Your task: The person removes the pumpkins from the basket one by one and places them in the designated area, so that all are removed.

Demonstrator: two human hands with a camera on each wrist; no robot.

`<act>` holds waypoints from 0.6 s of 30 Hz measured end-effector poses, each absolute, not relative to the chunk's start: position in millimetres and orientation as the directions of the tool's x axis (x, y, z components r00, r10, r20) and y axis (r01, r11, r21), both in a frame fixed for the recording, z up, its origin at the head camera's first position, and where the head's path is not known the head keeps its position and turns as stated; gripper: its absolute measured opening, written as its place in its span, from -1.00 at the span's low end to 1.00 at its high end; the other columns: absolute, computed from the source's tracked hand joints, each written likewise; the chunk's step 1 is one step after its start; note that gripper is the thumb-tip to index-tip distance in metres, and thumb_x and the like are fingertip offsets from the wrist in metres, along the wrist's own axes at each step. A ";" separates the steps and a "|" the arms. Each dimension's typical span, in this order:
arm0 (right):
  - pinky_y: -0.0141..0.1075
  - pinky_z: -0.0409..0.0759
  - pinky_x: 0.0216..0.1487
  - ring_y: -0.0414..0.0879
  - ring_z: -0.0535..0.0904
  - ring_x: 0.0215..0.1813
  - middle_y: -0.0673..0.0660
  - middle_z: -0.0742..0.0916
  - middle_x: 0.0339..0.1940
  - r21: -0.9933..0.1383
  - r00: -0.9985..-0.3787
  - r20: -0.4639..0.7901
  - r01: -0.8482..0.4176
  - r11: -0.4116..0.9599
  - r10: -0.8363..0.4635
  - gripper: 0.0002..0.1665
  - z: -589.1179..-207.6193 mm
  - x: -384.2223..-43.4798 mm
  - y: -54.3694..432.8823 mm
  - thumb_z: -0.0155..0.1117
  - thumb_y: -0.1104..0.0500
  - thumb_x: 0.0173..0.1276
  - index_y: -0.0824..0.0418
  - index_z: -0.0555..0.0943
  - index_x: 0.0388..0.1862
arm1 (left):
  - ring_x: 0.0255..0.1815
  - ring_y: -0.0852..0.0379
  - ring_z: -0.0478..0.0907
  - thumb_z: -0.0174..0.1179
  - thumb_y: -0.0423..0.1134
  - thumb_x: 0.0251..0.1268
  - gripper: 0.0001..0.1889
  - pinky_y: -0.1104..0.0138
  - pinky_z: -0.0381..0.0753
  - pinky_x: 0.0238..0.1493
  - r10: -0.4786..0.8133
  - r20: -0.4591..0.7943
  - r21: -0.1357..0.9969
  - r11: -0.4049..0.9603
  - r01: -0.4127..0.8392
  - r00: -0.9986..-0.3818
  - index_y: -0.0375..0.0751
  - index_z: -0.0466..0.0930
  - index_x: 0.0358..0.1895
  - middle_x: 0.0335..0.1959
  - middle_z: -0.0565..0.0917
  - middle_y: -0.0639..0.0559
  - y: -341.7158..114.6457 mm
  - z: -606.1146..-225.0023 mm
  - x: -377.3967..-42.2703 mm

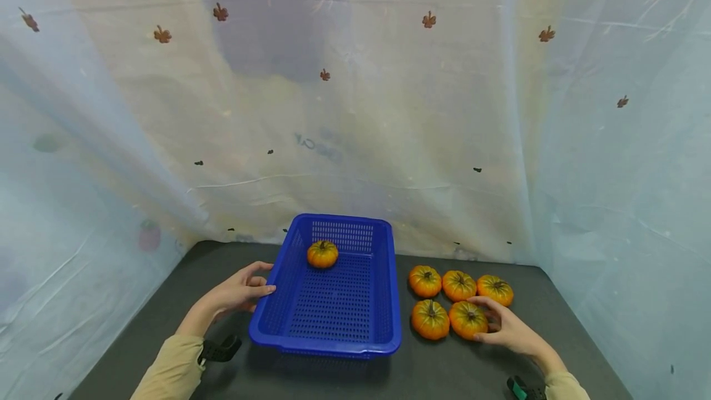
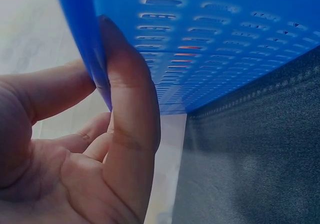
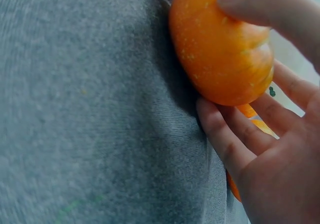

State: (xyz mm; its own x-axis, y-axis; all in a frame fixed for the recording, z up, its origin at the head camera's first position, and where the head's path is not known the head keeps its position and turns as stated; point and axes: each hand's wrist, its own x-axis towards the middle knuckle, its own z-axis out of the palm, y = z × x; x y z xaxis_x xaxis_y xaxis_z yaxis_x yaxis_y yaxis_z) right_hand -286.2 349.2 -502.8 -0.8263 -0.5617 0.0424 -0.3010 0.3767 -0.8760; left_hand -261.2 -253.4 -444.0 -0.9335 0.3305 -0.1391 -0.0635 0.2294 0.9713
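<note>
A blue plastic basket [image 1: 333,349] with slotted walls stands on the dark table, with one small orange pumpkin [image 1: 322,254] near its far left corner. My left hand [image 1: 237,292] grips the basket's left rim; in the left wrist view the thumb is on one side of the rim [image 2: 82,39] and the fingers on the other. At right, my right hand [image 1: 511,327] holds a small pumpkin [image 1: 468,320], the nearer right one of a group. The right wrist view has the thumb on top of this pumpkin [image 3: 220,49] and the fingers along its far side, close to the cloth.
Several more pumpkins [image 1: 425,281] sit close together beside and behind the held one, right of the basket. A dark cloth [image 1: 222,381] covers the table. Pale printed sheeting [image 1: 361,128] hangs behind and on both sides.
</note>
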 end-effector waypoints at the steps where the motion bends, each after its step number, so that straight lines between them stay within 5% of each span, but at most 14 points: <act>1: -0.19 0.55 0.02 -0.49 0.41 0.10 0.52 0.24 0.35 -0.873 -0.827 0.043 -0.303 0.381 -0.560 -0.23 -503.2 -286.2 349.2 0.29 0.26 0.32 0.40 0.15 0.40 | -0.21 -0.15 0.64 0.16 -0.19 0.38 -0.31 0.02 0.65 -0.20 0.330 -0.140 0.971 0.230 -0.064 -0.933 -0.33 -0.02 0.40 -0.18 0.61 -0.24 -253.5 -444.0 -261.4; 18: -0.21 0.52 0.07 -0.26 0.39 0.23 0.52 0.24 0.36 -0.883 -0.807 0.053 -0.314 0.350 -0.588 -0.23 -490.7 -283.2 350.3 0.22 0.30 0.36 0.44 0.08 0.43 | -0.19 -0.18 0.63 0.12 -0.23 0.42 -0.29 0.01 0.65 -0.20 0.396 -0.119 0.984 0.173 -0.054 -0.910 -0.37 -0.10 0.42 -0.15 0.58 -0.30 -253.9 -439.3 -259.1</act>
